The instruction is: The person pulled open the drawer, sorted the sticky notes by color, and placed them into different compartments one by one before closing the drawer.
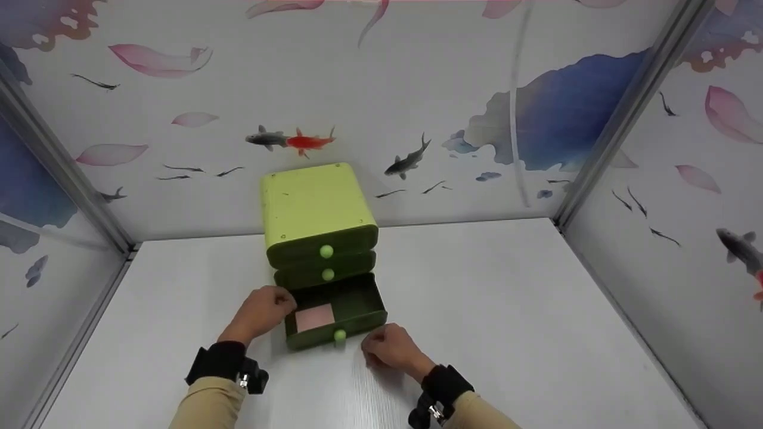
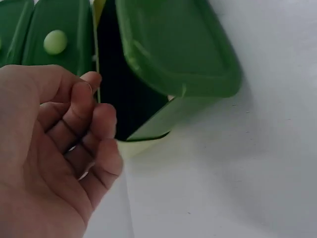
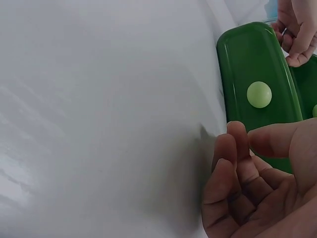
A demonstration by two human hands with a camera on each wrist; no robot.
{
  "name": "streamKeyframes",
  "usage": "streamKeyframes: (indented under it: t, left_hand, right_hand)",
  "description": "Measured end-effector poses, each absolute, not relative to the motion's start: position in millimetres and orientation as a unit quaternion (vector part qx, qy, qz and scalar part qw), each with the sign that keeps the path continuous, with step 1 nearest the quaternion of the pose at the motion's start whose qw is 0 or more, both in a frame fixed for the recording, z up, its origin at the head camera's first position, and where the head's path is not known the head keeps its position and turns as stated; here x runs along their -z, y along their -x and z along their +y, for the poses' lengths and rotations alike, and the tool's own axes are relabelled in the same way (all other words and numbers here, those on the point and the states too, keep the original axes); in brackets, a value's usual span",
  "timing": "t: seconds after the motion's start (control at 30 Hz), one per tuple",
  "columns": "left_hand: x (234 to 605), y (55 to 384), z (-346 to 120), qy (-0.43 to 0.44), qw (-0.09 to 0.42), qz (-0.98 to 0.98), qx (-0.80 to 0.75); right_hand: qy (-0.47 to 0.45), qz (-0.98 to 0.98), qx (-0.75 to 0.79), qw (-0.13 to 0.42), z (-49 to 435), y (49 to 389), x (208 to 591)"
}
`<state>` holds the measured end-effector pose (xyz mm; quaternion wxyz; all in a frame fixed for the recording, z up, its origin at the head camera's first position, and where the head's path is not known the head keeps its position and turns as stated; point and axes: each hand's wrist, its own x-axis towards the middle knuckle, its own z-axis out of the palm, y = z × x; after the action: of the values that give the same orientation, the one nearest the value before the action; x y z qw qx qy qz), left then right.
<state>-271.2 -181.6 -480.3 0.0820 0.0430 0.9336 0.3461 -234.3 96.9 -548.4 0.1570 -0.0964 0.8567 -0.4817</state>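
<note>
A small green chest of drawers (image 1: 319, 205) stands against the back wall, its bottom drawer (image 1: 360, 298) pulled out towards me. Inside that drawer, at the front left, lies a flat pink square (image 1: 315, 317). My left hand (image 1: 266, 311) is beside the drawer's left edge, fingers loosely curled; the left wrist view shows nothing held in the hand (image 2: 64, 134). Just off the drawer's front right corner is my right hand (image 1: 390, 347), low over the table. In the right wrist view its loosely bent fingers (image 3: 225, 168) hold nothing, close to the green drawer front with its round knob (image 3: 259, 94).
Above the pulled-out drawer, the middle drawer (image 1: 351, 262) and the top drawer (image 1: 357, 239) are pushed in, each with a pale green knob. The white table (image 1: 506, 310) is bounded by printed walls (image 1: 381, 77) and metal corner posts (image 1: 632, 113).
</note>
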Motion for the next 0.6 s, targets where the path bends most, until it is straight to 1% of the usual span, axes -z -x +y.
streamKeyframes:
  t: [0.03, 0.1, 0.23, 0.3, 0.37, 0.43, 0.5, 0.6]
  left_hand:
    - [478, 271, -188, -0.031, 0.085, 0.929, -0.358]
    - [474, 271, -199, -0.002, 0.072, 0.924, -0.377]
    - [469, 274, -207, 0.047, -0.001, 0.9, -0.433]
    - [466, 277, -204, 0.059, -0.026, 0.876, -0.478]
    - [461, 281, -198, 0.064, -0.032, 0.848, -0.525]
    - [455, 283, -191, 0.064, -0.023, 0.826, -0.559]
    - [449, 286, -185, 0.059, -0.017, 0.816, -0.574]
    - [444, 288, -176, 0.044, -0.024, 0.817, -0.574]
  right_hand:
    - [0.099, 0.855, 0.484, 0.157, 96, 235, 548]
    - [0.104, 0.852, 0.488, 0.158, 93, 236, 548]
    - [0.103, 0.839, 0.506, 0.173, 87, 238, 548]
    - [0.1, 0.826, 0.522, 0.187, 82, 238, 547]
    - [0.096, 0.815, 0.537, 0.198, 78, 238, 547]
    - [0.094, 0.808, 0.545, 0.203, 73, 238, 548]
    - [0.091, 0.801, 0.556, 0.205, 68, 239, 551]
    - [0.083, 0.786, 0.575, 0.211, 61, 238, 553]
